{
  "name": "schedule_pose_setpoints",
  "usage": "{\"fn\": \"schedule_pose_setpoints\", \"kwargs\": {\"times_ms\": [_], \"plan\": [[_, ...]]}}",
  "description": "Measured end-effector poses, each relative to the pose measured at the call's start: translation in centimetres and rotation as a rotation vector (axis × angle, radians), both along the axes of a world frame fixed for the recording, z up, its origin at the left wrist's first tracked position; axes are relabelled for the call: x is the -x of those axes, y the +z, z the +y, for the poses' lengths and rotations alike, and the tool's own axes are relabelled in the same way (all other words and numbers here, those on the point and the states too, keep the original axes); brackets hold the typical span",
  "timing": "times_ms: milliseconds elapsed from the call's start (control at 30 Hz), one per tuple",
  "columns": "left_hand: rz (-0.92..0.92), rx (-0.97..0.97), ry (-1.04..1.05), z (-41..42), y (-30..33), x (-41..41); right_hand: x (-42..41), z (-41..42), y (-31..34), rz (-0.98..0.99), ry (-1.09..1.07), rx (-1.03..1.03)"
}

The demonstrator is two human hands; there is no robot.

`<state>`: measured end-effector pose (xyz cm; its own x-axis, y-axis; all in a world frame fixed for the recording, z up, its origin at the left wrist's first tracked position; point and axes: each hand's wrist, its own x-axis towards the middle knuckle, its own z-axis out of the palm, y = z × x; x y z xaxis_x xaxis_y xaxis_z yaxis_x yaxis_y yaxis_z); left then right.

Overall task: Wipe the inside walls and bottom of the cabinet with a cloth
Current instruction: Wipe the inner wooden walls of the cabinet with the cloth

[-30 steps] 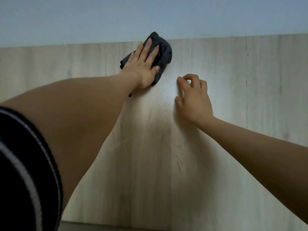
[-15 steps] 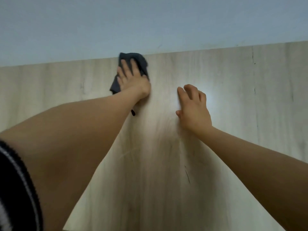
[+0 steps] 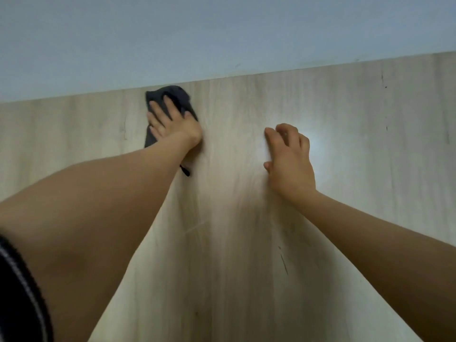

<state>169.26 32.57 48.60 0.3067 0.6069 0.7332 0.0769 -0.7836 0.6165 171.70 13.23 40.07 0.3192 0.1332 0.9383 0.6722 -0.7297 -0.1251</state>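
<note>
The left hand (image 3: 172, 124) presses a dark grey crumpled cloth (image 3: 170, 97) flat against the pale wood-grain cabinet panel (image 3: 246, 243); its grip is spread wide, the fingers straight on the fabric and not curled round it, so the cloth stays in place only by pressure. The cloth shows above the fingertips and beside the little-finger side of this grip, and it reaches the seam where the panel meets the plain blue-grey surface (image 3: 222, 33) beyond. A small dark tag (image 3: 185, 171) hangs out below the wrist. To the right of the wiping grip, apart from it, the right hand (image 3: 288, 156) rests on the same panel with fingers bent at the knuckles and tips touching the wood; it holds nothing and seems only to support the body. The step in hand looks like wiping the strip of the panel along the seam. To do it well, I think the palm should keep even pressure so the loose cloth does not slip out, and the strokes should overlap and follow the seam closely, where dust collects. Several thin dark marks (image 3: 283, 264) lie nearer than both hands and may need a firmer pass.
</note>
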Motion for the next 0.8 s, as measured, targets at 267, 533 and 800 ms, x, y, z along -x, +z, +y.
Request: {"fn": "schedule_pose_setpoints", "kwargs": {"times_ms": [267, 533, 800], "plan": [[0.091, -0.671, -0.086, 2.1, -1.3, 0.1, 0.8, 4.0, -1.8, -0.103, -0.037, 0.027], [0.063, -0.138, -0.012, 1.3, -3.4, 0.2, 0.3, 2.8, -2.4, -0.097, 0.006, -0.014], [0.126, -0.782, -0.138, 0.9, -10.3, 0.1, 0.6, 2.7, -4.0, -0.077, -0.037, 0.013]]}}
